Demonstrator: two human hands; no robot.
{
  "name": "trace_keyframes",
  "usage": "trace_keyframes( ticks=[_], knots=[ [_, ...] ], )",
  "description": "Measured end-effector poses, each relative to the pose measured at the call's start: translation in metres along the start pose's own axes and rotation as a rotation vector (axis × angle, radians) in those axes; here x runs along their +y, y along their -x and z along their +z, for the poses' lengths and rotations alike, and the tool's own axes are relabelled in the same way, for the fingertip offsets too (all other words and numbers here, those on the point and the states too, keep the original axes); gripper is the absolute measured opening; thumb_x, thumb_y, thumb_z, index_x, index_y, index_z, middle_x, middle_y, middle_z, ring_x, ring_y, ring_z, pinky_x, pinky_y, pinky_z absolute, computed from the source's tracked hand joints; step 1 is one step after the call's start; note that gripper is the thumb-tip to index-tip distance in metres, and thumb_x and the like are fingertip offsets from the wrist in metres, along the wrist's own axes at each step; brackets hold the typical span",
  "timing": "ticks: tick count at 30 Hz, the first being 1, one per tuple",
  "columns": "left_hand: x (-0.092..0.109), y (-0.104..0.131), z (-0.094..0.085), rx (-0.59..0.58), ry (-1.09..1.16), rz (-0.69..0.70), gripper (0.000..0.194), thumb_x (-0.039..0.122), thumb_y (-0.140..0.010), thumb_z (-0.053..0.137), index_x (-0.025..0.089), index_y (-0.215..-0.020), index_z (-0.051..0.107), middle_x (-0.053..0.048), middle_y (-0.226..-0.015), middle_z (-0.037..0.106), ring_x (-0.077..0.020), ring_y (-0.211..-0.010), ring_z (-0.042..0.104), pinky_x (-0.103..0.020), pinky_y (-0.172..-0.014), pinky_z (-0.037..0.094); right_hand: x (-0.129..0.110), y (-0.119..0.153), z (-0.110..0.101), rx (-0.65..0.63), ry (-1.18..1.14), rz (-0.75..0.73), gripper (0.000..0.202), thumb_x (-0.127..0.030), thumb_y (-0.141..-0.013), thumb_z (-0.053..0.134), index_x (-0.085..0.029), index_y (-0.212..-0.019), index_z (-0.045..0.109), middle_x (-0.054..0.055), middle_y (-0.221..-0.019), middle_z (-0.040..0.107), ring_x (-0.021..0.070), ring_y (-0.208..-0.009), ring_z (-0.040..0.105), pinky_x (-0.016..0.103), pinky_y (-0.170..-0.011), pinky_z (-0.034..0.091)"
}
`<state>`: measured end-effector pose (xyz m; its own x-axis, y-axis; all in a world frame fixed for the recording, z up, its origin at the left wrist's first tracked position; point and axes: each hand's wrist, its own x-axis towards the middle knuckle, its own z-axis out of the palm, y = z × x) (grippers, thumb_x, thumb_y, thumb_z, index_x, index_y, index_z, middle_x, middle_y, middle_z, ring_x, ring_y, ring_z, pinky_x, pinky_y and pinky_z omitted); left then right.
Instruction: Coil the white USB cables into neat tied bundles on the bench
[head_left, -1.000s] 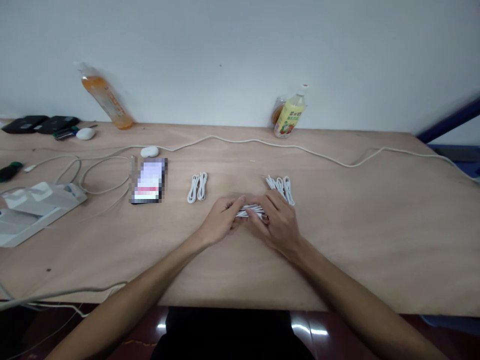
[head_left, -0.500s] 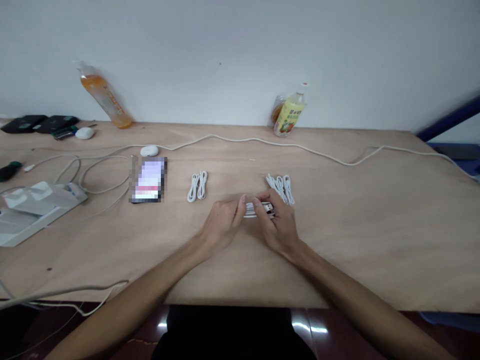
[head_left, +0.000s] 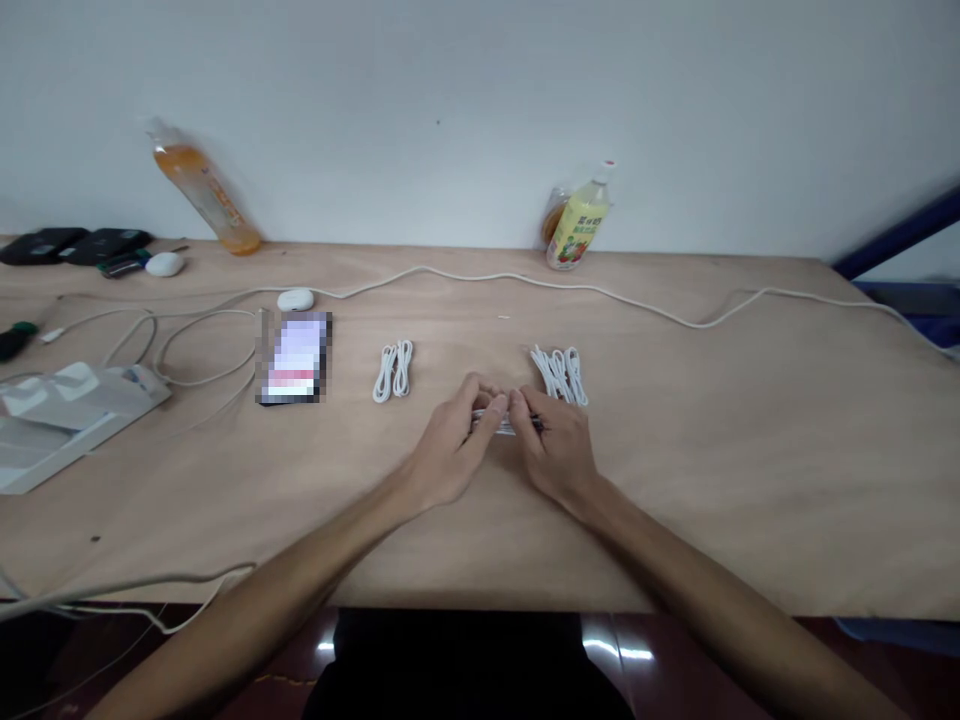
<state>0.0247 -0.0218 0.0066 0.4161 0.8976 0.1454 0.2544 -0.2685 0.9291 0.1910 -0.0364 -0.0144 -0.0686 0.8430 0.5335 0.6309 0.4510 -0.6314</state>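
Observation:
A folded white cable [head_left: 505, 426] is held between my two hands over the middle of the wooden table. My left hand [head_left: 459, 438] is closed round its left part, thumb and fingers pinched. On the right part, my right hand [head_left: 553, 440] is closed too, its fingertips close to those of my left hand. The fingers hide much of the cable. One white cable bundle [head_left: 393, 371] lies to the left of my hands. Just beyond my right hand lie more white cable bundles [head_left: 559, 374], side by side.
A pixelated phone [head_left: 295, 358] and a white case [head_left: 295, 300] lie to the left. An orange bottle [head_left: 206, 198] and a yellow-labelled bottle [head_left: 580, 226] lean at the wall. A long white cable [head_left: 551, 286] crosses the back. A white tray [head_left: 97, 430] holds wrapped items.
My left hand has shifted its grip, its fingers now curled over the cable's left part. The fingertips of both hands are closer together, and less of the cable shows.

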Motion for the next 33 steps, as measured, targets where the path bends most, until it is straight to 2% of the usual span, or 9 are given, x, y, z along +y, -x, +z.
trace_keyframes(
  ticks=[3,7,11,15,17,20,22,29,33],
  knots=[
    [-0.007,0.002,0.001,-0.017,-0.138,0.144,0.024,0.042,-0.111,0.045,0.022,-0.107,0.058,-0.006,-0.097,0.073,-0.0201,-0.087,0.069,-0.032,-0.081,0.054,-0.005,0.000,0.001,-0.055,-0.183,0.164,0.039,-0.032,-0.106,0.047,-0.024,-0.068,0.048,-0.004,-0.059,0.049,0.0140,-0.053,0.044,0.028,-0.054,0.035],
    [-0.019,0.002,0.003,0.061,-0.394,0.298,0.034,0.038,-0.114,0.035,0.022,-0.092,0.057,-0.005,-0.087,0.068,-0.0191,-0.078,0.066,-0.030,-0.072,0.051,-0.006,-0.001,0.002,-0.106,-0.338,0.270,0.044,-0.042,-0.107,0.048,-0.023,-0.067,0.051,-0.003,-0.061,0.050,0.0156,-0.058,0.049,0.027,-0.056,0.039],
    [-0.018,0.001,0.002,0.102,-0.350,0.182,0.031,0.034,-0.114,0.036,0.023,-0.090,0.053,-0.001,-0.080,0.065,-0.0167,-0.071,0.063,-0.027,-0.066,0.047,-0.003,-0.002,0.000,-0.117,-0.251,0.168,0.040,-0.035,-0.109,0.048,-0.023,-0.073,0.059,0.000,-0.068,0.061,0.0193,-0.066,0.059,0.030,-0.063,0.047],
    [-0.012,-0.001,-0.001,0.182,-0.144,0.097,0.014,0.026,-0.111,0.041,0.022,-0.110,0.055,-0.003,-0.094,0.071,-0.0168,-0.079,0.067,-0.029,-0.074,0.050,0.002,-0.002,-0.005,-0.108,-0.083,-0.071,0.022,-0.030,-0.108,0.052,-0.023,-0.094,0.068,0.005,-0.086,0.071,0.0221,-0.081,0.066,0.033,-0.074,0.053],
    [-0.011,-0.001,-0.002,0.210,-0.054,0.055,0.016,0.023,-0.110,0.041,0.022,-0.118,0.055,0.000,-0.086,0.066,-0.0158,-0.071,0.062,-0.028,-0.069,0.049,0.004,-0.001,-0.005,-0.128,-0.057,-0.130,0.013,-0.033,-0.105,0.058,-0.023,-0.105,0.067,0.005,-0.092,0.072,0.0212,-0.078,0.067,0.032,-0.073,0.053],
    [-0.011,-0.001,-0.002,0.177,0.080,-0.055,0.022,0.025,-0.111,0.038,0.021,-0.123,0.055,0.008,-0.065,0.046,-0.0150,-0.053,0.047,-0.027,-0.054,0.040,0.007,0.001,-0.004,-0.139,-0.067,-0.110,0.016,-0.035,-0.101,0.067,-0.023,-0.111,0.063,0.000,-0.085,0.069,0.0157,-0.058,0.057,0.029,-0.060,0.050],
    [-0.010,-0.001,-0.002,0.173,0.117,-0.076,0.022,0.025,-0.111,0.038,0.022,-0.123,0.056,0.008,-0.063,0.041,-0.0144,-0.051,0.043,-0.027,-0.052,0.036,0.007,0.002,-0.004,-0.128,-0.087,-0.056,0.021,-0.037,-0.099,0.071,-0.023,-0.112,0.061,-0.003,-0.080,0.067,0.0126,-0.050,0.050,0.027,-0.055,0.046],
    [-0.003,0.000,-0.005,0.272,-0.078,0.032,0.020,0.027,-0.112,0.038,0.022,-0.118,0.056,0.005,-0.072,0.053,-0.0145,-0.059,0.051,-0.029,-0.060,0.039,0.003,0.000,-0.006,-0.081,-0.244,0.086,0.021,-0.038,-0.097,0.074,-0.023,-0.108,0.064,-0.001,-0.086,0.068,0.0135,-0.059,0.056,0.027,-0.054,0.048],
    [-0.006,0.000,-0.005,0.314,-0.197,0.112,0.018,0.025,-0.112,0.040,0.022,-0.117,0.056,0.003,-0.079,0.062,-0.0143,-0.063,0.056,-0.029,-0.063,0.042,0.002,-0.003,-0.007,-0.071,-0.287,0.053,0.016,-0.031,-0.101,0.068,-0.025,-0.115,0.069,0.005,-0.102,0.072,0.0186,-0.078,0.067,0.031,-0.063,0.055]
  ],
)
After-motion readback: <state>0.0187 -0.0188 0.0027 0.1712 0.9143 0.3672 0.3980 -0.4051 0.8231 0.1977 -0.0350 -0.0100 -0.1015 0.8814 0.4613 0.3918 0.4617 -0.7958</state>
